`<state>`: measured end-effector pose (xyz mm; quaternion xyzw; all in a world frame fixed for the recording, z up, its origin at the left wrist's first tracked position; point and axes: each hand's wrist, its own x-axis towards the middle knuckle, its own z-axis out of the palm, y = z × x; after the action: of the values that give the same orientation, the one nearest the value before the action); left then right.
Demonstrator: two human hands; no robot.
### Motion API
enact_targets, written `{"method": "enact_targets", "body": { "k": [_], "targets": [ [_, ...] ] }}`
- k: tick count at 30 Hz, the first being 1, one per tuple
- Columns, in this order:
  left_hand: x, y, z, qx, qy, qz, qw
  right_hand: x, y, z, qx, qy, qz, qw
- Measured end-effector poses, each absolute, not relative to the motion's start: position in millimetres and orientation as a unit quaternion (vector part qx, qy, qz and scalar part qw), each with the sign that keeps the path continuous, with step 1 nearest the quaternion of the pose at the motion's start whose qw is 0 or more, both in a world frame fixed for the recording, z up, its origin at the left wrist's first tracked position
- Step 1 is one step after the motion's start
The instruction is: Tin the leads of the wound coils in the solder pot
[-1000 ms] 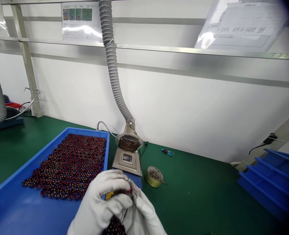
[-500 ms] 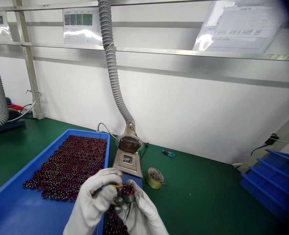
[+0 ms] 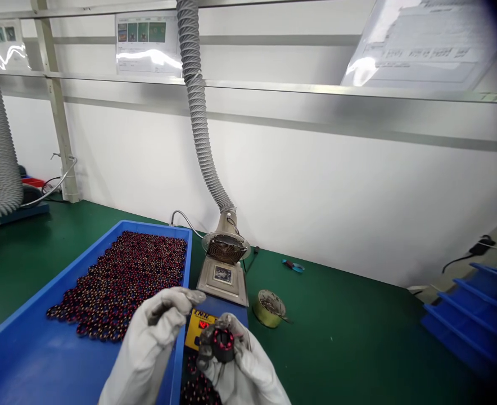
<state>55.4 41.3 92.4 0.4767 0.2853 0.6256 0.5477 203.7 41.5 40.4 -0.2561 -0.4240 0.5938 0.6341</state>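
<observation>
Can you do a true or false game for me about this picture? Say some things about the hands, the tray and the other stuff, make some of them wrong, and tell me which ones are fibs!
1. The right hand holds a small part. True.
2. Lots of parts sit in the tray. True.
3. The tray is red. False: it is blue.
4. The tin stands on the table. True.
5. The left hand touches the tin. False: they are apart.
6. The number panel is green. False: it is yellow.
</observation>
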Motion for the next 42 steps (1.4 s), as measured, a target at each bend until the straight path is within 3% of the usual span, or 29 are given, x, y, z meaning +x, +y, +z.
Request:
{"method": "enact_targets", "body": {
  "k": [6, 14, 17, 20, 23, 25, 30, 36, 42],
  "targets": [
    [60.5, 39.3, 99.9, 0.619, 0.342, 0.482, 0.517, 212.3, 47.7, 42.5, -0.304, -0.434, 0.566, 0.631],
    [61.6, 34.4, 92.7, 0.472, 0.253, 0.644, 0.546, 209.4, 43.5, 44.6, -0.316, -0.428, 0.528, 0.662],
    [59.5, 39.1, 96.8, 0.461, 0.290, 0.618, 0.567, 196.4, 33.3, 46.9, -0.338, -0.419, 0.419, 0.731],
    [67.3, 44.1, 97.6, 0.507, 0.262, 0.501, 0.651, 178.7, 22.6, 46.4, -0.377, -0.448, 0.220, 0.780],
    [80.3, 45.2, 90.5, 0.495, 0.263, 0.488, 0.670, 165.3, 15.4, 42.2, -0.399, -0.513, 0.031, 0.760],
    [85.9, 45.6, 83.5, 0.453, 0.282, 0.528, 0.660, 162.3, 13.6, 39.0, -0.409, -0.534, -0.019, 0.740],
    [76.9, 51.5, 79.3, 0.349, 0.234, 0.689, 0.590, 171.3, 16.3, 35.6, -0.426, -0.487, -0.012, 0.763],
    [76.0, 47.1, 95.1, 0.444, 0.332, 0.533, 0.639, 180.3, 12.9, 33.7, -0.411, -0.506, 0.022, 0.758],
    [76.3, 43.0, 82.3, 0.385, 0.280, 0.667, 0.573, 174.7, 11.9, 36.0, -0.424, -0.508, 0.025, 0.750]
  ]
}}
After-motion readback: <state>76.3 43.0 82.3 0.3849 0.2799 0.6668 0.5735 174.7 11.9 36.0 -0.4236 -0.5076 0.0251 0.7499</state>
